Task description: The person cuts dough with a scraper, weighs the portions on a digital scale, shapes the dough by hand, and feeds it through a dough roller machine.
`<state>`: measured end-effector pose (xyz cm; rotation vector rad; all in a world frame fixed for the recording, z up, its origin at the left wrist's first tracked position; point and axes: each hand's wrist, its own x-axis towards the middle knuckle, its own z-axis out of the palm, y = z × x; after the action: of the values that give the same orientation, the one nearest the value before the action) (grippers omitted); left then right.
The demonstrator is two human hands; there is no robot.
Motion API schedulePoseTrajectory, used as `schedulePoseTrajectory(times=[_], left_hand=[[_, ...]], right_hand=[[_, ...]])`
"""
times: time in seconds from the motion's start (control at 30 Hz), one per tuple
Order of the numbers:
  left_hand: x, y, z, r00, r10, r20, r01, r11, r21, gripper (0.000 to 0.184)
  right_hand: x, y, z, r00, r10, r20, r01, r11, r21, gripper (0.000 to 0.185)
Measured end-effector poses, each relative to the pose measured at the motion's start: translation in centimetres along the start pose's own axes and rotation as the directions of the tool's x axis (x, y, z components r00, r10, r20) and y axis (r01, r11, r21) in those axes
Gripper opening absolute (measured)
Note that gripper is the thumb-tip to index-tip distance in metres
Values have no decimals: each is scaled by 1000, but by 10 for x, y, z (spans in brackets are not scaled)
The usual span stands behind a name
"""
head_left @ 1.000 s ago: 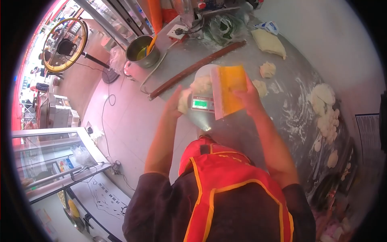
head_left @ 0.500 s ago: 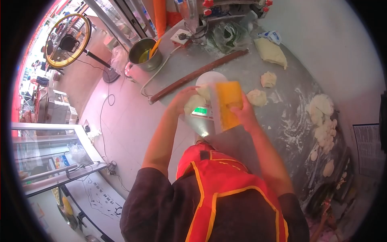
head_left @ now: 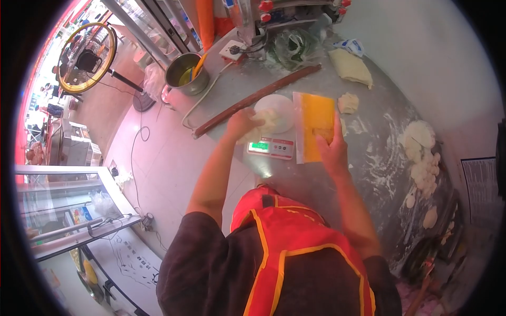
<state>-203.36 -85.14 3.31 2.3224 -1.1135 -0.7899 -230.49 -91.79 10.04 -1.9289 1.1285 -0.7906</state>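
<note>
My left hand (head_left: 243,125) is closed on a piece of pale dough (head_left: 268,124) at the near left edge of the white round pan (head_left: 282,108) of a kitchen scale (head_left: 282,149). Whether the dough rests on the pan, I cannot tell. The scale's display glows green, its digits too small to read. To the right of the scale, my right hand (head_left: 332,150) grips a yellow dough scraper (head_left: 318,118) with a pale strip along its left side. A lump of dough (head_left: 348,103) lies beyond the scraper; another behind my right hand is mostly hidden.
A long brown rolling pin (head_left: 258,100) lies behind the scale. Further back are a metal pot (head_left: 184,73), a power strip (head_left: 232,50), a plastic bag (head_left: 295,50) and a large dough slab (head_left: 350,68). Floured dough pieces (head_left: 421,158) sit at the right.
The scraper has moved right, away from the scale, uncovering the scale's pan and front panel. My left hand has shifted slightly right with dough at the pan.
</note>
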Motion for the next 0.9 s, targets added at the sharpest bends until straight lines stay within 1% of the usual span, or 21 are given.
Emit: schedulePoseTrajectory(times=[0.03, 0.13, 0.23, 0.33, 0.4, 0.43, 0.53, 0.57, 0.6, 0.63, 0.67, 0.73, 0.77, 0.83, 0.87, 0.9], left_hand=[[4, 1, -3, 998, 27, 58, -23, 998, -67, 46], [12, 13, -7, 980, 174, 100, -168, 983, -70, 37], [19, 41, -9, 969, 202, 144, -149, 937, -317, 34], [43, 37, 9, 977, 155, 148, -113, 960, -257, 33], [41, 39, 14, 988, 102, 112, -103, 995, 1, 39], [37, 41, 15, 993, 80, 88, -91, 987, 131, 41], [27, 31, 9, 972, 234, 19, -232, 970, -68, 49], [27, 27, 2, 986, 141, 90, -116, 964, -239, 48], [28, 21, -6, 983, 62, 175, 12, 919, -394, 48], [26, 13, -14, 962, -5, 272, 153, 837, -525, 48], [22, 4, -19, 952, -38, 304, 240, 710, -662, 46], [14, -22, -28, 920, -87, 383, 387, 368, -845, 44], [15, -39, -23, 926, -57, 374, 379, 143, -914, 42], [9, -66, -12, 927, 37, 374, 374, -177, -910, 41], [4, -75, -10, 932, 82, 353, 359, -333, -872, 40], [5, -83, -5, 931, 147, 335, 366, -349, -863, 38]], right_hand=[[-1, 1, -4, 1000, 4, -1, -4, 1000, 20, 69], [-8, 5, -12, 1000, -5, -20, 7, 997, 78, 69], [-16, 6, -22, 995, 96, 7, -96, 985, 146, 68], [-17, 7, -29, 997, 64, -31, -59, 989, 138, 67], [-19, 12, -31, 998, 33, -62, -26, 994, 103, 67], [-20, 14, -32, 997, 16, -77, -10, 996, 87, 66], [-23, 15, -36, 997, 20, -74, -10, 991, 133, 67], [-25, 17, -37, 997, 49, -59, -38, 984, 173, 67], [-28, 20, -38, 996, 77, -43, -66, 975, 215, 68], [-29, 22, -38, 994, 107, -23, -98, 962, 255, 69], [-30, 22, -38, 994, 101, -45, -88, 966, 243, 68], [-33, 22, -38, 992, 94, -83, -74, 973, 220, 66], [-34, 21, -37, 993, 101, -56, -83, 962, 260, 68], [-34, 19, -36, 994, 113, 8, -109, 935, 337, 71], [-33, 20, -32, 996, 86, -8, -79, 942, 327, 69], [-33, 22, -28, 998, 60, -24, -49, 948, 314, 67]])
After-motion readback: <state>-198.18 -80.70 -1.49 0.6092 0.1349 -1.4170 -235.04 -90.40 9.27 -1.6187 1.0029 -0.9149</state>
